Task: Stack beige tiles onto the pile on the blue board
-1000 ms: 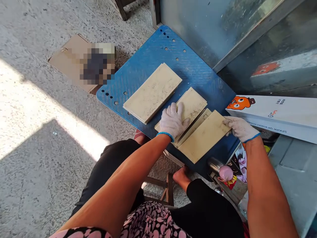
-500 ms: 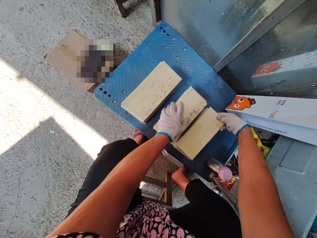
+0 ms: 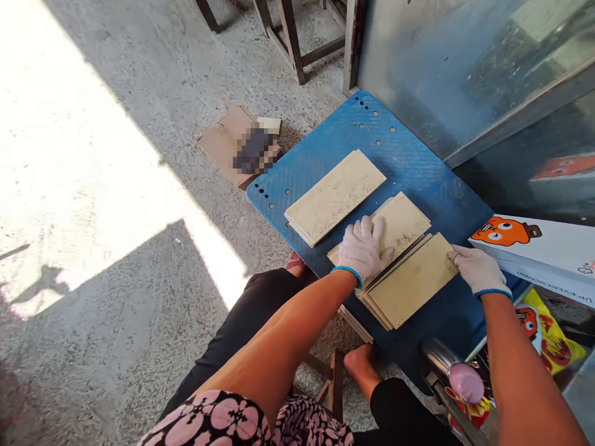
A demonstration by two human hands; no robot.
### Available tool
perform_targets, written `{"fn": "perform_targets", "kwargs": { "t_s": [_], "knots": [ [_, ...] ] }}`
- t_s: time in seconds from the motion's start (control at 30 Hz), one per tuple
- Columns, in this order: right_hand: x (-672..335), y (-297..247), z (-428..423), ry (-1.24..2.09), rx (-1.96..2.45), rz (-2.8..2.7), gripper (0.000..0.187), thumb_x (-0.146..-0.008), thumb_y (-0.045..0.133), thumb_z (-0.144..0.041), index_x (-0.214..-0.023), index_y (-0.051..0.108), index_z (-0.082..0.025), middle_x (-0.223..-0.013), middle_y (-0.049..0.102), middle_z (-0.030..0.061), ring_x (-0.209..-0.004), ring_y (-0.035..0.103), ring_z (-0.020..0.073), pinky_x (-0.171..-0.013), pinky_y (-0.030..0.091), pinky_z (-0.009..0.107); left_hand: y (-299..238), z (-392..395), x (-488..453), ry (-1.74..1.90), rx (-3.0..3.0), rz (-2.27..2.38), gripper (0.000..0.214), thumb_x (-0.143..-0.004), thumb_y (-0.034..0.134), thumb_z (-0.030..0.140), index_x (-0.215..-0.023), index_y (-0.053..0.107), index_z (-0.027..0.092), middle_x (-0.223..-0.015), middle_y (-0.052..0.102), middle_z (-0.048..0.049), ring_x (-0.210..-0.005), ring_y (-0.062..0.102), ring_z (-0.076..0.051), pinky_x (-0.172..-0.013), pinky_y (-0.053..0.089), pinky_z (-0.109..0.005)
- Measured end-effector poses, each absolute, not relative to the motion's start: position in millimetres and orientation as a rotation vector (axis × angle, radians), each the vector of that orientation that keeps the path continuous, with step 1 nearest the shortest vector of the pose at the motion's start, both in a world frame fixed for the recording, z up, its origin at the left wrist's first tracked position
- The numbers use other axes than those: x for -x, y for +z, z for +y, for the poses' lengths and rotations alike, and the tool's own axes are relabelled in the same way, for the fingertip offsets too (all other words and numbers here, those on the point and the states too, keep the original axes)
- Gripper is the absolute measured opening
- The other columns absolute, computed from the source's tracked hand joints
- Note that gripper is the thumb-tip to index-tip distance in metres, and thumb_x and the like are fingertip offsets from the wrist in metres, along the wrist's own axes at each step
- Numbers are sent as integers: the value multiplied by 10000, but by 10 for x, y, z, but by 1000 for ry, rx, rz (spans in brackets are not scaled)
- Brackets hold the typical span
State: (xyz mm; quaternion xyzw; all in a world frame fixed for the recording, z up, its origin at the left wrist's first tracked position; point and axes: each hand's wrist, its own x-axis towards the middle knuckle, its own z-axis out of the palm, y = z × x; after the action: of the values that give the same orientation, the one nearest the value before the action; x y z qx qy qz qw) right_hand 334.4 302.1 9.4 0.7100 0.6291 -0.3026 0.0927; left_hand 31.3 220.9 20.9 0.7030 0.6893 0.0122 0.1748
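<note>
My left hand (image 3: 362, 251), in a white knit glove with a blue cuff, lies flat with fingers spread on the middle stack of thin cream panels (image 3: 403, 218). My right hand (image 3: 478, 269), gloved the same way, pinches the right edge of the top cream panel (image 3: 413, 282) on the nearest stack. That stack is slightly fanned at its lower left end and lies close against the middle one. Farther off is a third stack of cream panels (image 3: 337, 197), its top speckled with dark specks. All three rest on a blue board (image 3: 320, 155).
A metal flask with a pink lid (image 3: 466, 383) lies at the board's near right corner. Right of it are yellow snack packets (image 3: 558, 344) and a long white box (image 3: 562, 248). Cardboard (image 3: 223, 145) lies on the floor at left; a wooden stool (image 3: 295, 46) stands behind.
My view has swung left, so everything sits farther right and lower. Both hands stay at the same stacks; the nearest stack's panels look a little more fanned out.
</note>
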Motion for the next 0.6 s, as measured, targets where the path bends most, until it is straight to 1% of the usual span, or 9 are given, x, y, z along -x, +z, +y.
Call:
{"fn": "perform_targets", "kwargs": {
  "t_s": [0.07,0.13,0.23,0.33,0.4,0.5,0.6],
  "knots": [
    [-3319,98,3009,-703,-2027,1912,495,-901,503,-466,-1225,759,-194,-1172,725,151,-1072,655,368,-863,520,446,195,2201,-308,74,-2003,1957,796,-915,542,618,-1527,360,144,-1440,475,-208,-1201,507,-342,-1014,382,-449],
    [-3265,146,2982,-504,-1923,2004,491,-944,460,-453,-1233,757,-190,-1190,704,191,-1065,646,384,-819,500,454,190,2194,-305,112,-2011,1962,773,-916,539,613,-1504,389,135,-1414,489,-210,-1166,520,-340,-997,388,-452],
    [-3160,251,2936,-281,-1747,2136,433,-988,439,-397,-1141,785,-187,-1136,705,218,-994,652,372,-771,469,452,190,2185,-307,139,-2013,1960,754,-918,533,612,-1487,409,132,-1375,511,-199,-1117,535,-324,-973,397,-444],
    [-3056,332,2916,-129,-1627,2152,374,-981,451,-300,-1112,782,-183,-1111,707,220,-964,653,371,-757,461,460,183,2178,-315,149,-2011,1972,762,-920,525,618,-1488,409,124,-1405,496,-208,-1135,529,-327,-991,390,-449],
    [-2999,363,2907,-72,-1584,2124,363,-972,451,-284,-1130,765,-194,-1105,707,203,-927,658,371,-724,462,463,177,2176,-317,152,-2009,1980,773,-917,529,622,-1497,402,126,-1427,482,-212,-1145,525,-329,-1002,385,-451],
    [-2941,389,2854,-27,-1567,2116,377,-982,417,-322,-1097,754,-198,-1066,712,178,-863,661,358,-689,464,459,175,2174,-314,155,-2010,1968,777,-906,548,619,-1500,402,140,-1401,498,-197,-1124,530,-321,-988,394,-442],
    [-2919,407,2733,-29,-1649,2160,460,-1002,381,-410,-1205,723,-179,-1074,714,184,-892,664,369,-721,479,469,178,2171,-311,152,-2000,1958,781,-911,534,625,-1502,400,132,-1410,487,-212,-1156,524,-336,-999,389,-453]
  ]
}}
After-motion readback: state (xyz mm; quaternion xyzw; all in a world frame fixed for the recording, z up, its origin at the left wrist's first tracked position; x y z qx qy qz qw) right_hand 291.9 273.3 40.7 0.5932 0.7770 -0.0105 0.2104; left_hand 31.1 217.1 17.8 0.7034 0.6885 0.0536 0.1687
